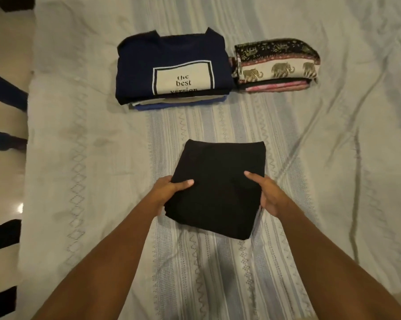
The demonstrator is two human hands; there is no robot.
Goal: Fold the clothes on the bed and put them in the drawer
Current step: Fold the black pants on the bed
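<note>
Your left hand [169, 190] and right hand [271, 197] grip the folded black cloth [218, 176]. It seems just above the bed [79, 135].

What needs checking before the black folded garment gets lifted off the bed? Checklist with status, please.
1. Black garment folded compact, no loose ends: ok, a tidy rectangle.
2. Left hand grip: ok, thumb on top at the left edge, fingers hidden underneath.
3. Right hand grip: ok, thumb on top at the right edge.
4. Shirt pile flat enough to take another piece: ok, the navy shirt on top lies level.
5. Elephant-print pile out of the way: ok, it sits to the right of the shirt pile on the bed.
6. Drawer open and ready: cannot tell, it is not in view.
</note>
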